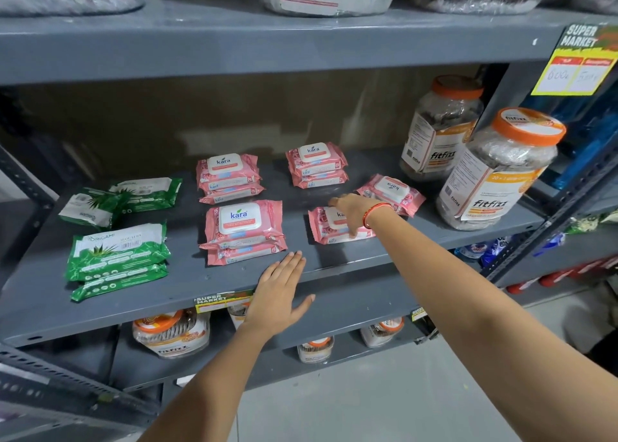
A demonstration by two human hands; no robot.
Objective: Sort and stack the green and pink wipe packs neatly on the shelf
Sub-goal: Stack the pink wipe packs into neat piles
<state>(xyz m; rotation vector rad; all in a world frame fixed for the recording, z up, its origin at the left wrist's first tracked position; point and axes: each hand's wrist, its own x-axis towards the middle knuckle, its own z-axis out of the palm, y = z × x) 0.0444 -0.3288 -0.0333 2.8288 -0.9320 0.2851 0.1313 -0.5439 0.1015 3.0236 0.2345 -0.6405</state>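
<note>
On the grey shelf [187,284], green wipe packs lie at the left: a stack of two in front [118,257] and two loose overlapping ones behind [147,192]. Pink wipe packs sit in three stacks in the middle [229,174] [316,162] [244,227]. A single pink pack [326,229] lies front right, with my right hand [351,210] over it, thumb on its front, fingers past its far edge. A skewed pink pack [389,190] lies behind the wrist. My left hand [281,287] rests flat and open on the shelf's front edge.
Two large orange-lidded jars [441,127] [501,167] stand at the shelf's right end. More jars [170,333] sit on the shelf below. Wrapped goods fill the shelf above. A price sign [582,60] hangs at the upper right beside the slanted upright.
</note>
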